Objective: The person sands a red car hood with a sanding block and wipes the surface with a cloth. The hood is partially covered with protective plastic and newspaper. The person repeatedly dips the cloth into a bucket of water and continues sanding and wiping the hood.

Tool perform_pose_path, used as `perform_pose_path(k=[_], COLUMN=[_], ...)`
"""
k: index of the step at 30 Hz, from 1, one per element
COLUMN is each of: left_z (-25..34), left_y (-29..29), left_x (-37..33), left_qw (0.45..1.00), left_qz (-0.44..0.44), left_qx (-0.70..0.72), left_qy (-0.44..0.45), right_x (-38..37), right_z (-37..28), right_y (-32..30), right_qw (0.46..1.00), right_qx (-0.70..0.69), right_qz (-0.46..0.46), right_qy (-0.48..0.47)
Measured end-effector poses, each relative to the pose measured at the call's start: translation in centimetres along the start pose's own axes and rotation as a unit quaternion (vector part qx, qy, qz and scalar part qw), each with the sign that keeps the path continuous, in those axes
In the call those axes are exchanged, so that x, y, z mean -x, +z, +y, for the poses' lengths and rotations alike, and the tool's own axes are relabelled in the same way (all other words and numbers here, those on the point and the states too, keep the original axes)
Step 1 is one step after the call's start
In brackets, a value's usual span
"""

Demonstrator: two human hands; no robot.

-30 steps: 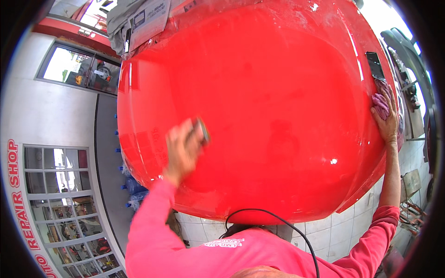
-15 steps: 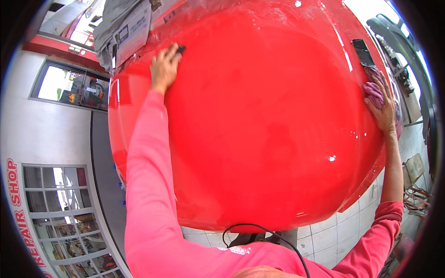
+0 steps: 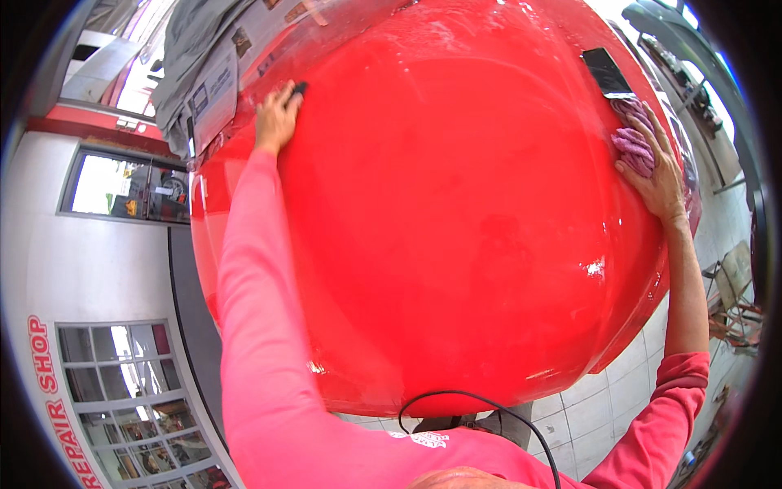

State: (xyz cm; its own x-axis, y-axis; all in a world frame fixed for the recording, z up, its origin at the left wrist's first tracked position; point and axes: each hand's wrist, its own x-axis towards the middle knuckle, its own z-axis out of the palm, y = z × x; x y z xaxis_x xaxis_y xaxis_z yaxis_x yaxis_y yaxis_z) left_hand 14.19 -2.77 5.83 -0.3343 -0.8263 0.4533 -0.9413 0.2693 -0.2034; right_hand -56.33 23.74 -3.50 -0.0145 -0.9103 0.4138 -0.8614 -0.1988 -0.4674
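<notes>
A glossy red car panel (image 3: 456, 179), with wet streaks toward its far edge, spreads out in front of me. My left hand (image 3: 277, 122) lies at its far left side, fingers closed around a small dark pad (image 3: 300, 88) that shows only past the fingertips. Over on the right edge, my right hand (image 3: 661, 179) rests with its fingers curled over a bunched purple cloth (image 3: 634, 151). Just beyond that cloth lies a flat black sheet (image 3: 607, 72) with a pale near edge; its kind is unclear.
Grey sheeting (image 3: 191, 61) and printed paper (image 3: 216, 98) cover the area past the panel's far left. A black cable (image 3: 464, 394) loops near my chest. A wall with a paned window (image 3: 122, 359) stands left; a folding chair (image 3: 733, 273) and a tiled floor are at right.
My left hand has shifted slightly along the far left of the panel, still holding the dark pad. My right hand stays on the purple cloth. The whole view has tilted a little.
</notes>
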Motion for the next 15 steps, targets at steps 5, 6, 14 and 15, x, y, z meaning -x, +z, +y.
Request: perform_pose_path(k=[5,6,14,15], left_z=[10.3,14.1,18.9,17.7], left_y=[2.1,-1.0,-9.7,-6.6], left_x=[4.2,8.5,18.2,12.8], left_qw=[0.992,0.982,0.943,0.95], left_qz=[0.035,0.012,-0.122,-0.086], left_qx=[0.097,0.156,0.268,0.254], left_qy=[0.076,0.108,0.154,0.159], right_x=[1.0,1.7,1.8,1.8], right_z=[1.5,1.6,1.0,0.5], right_y=[-2.1,-2.8,-2.6,-2.9], right_qw=[0.998,0.997,0.996,0.996], right_qx=[0.051,0.063,0.079,0.07], right_qz=[0.008,0.011,0.027,0.025], right_qy=[0.03,0.043,0.041,0.052])
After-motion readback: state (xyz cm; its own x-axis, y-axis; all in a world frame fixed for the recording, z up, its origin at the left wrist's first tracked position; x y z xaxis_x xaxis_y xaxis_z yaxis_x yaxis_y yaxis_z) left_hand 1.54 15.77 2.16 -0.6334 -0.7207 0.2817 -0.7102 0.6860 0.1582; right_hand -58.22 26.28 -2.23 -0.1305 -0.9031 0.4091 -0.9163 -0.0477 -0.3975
